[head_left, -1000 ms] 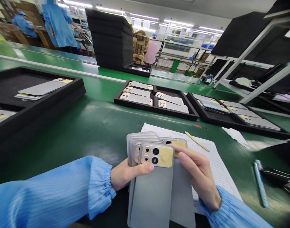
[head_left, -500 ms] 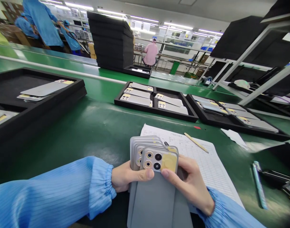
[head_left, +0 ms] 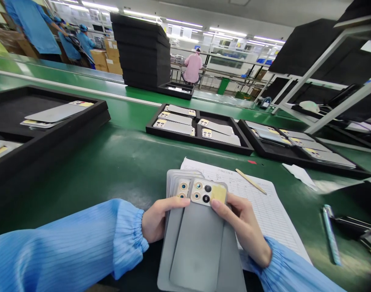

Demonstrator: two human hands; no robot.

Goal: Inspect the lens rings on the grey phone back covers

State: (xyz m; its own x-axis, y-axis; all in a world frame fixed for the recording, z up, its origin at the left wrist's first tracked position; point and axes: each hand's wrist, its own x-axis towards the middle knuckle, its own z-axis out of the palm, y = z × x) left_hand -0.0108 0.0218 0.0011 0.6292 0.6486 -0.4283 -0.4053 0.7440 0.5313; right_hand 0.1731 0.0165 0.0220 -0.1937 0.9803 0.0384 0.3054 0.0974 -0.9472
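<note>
A fanned stack of grey phone back covers is held upright between my two hands, camera cutouts at the top. My left hand is closed on the stack's left edge, thumb lying across the front. On the other side my right hand pinches the upper right corner, its thumb on the yellow film beside the camera rings of the front cover. The fingers behind the stack are mostly hidden. A printed paper sheet lies on the green table behind and right of the covers.
Black trays with more covers stand across the table; a larger black tray is at left. A tall stack of black trays rises behind. A wooden stick lies on the paper, a pen at right. People work in the background.
The front cover has shifted right and up against the others, spreading the fan wider. Both thumbs sit slightly higher. In the background, a person in blue has moved left.
</note>
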